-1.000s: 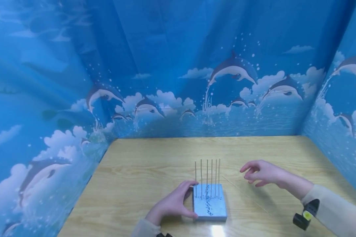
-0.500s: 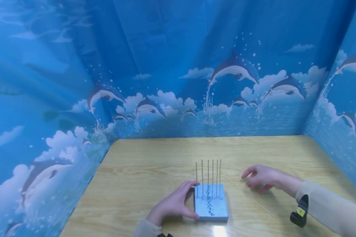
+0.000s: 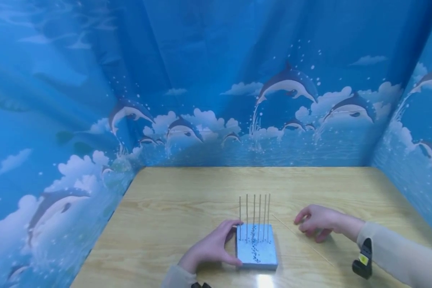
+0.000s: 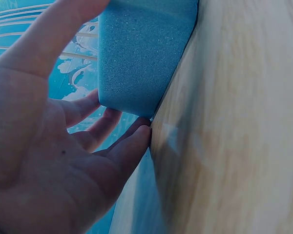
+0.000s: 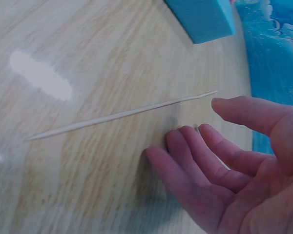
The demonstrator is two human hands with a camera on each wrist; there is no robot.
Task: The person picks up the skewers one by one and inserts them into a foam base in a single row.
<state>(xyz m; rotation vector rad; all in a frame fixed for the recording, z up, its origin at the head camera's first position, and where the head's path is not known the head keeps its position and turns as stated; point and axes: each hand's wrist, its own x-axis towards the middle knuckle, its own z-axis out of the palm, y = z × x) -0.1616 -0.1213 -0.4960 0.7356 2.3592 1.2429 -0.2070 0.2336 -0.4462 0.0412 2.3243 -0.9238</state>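
A light blue foam block (image 3: 267,253) lies on the wooden table, its top dotted with small dark holes. Several thin sticks (image 3: 247,216) stand upright in a row across it. My left hand (image 3: 208,246) grips the block's left side, thumb at the near corner and fingers at the far one; the left wrist view shows the block (image 4: 144,53) between them. To the block's right, a thin pale stick (image 5: 122,115) lies slantwise on the table. My right hand (image 3: 319,222) hovers low beside it, fingers loosely bent, thumb apart from the stick. A narrow pale sliver (image 5: 228,168) shows between those fingers.
Blue curtains (image 3: 201,80) printed with dolphins and clouds enclose the table at the back, left and right. The wood-grain table top (image 3: 173,200) extends around the block. A black wrist camera (image 3: 362,264) sits on the right sleeve.
My right hand has come down closer to the table near the loose stick, with its fingers drawing slightly together. The left hand stays on the block. The head view has shifted slightly.
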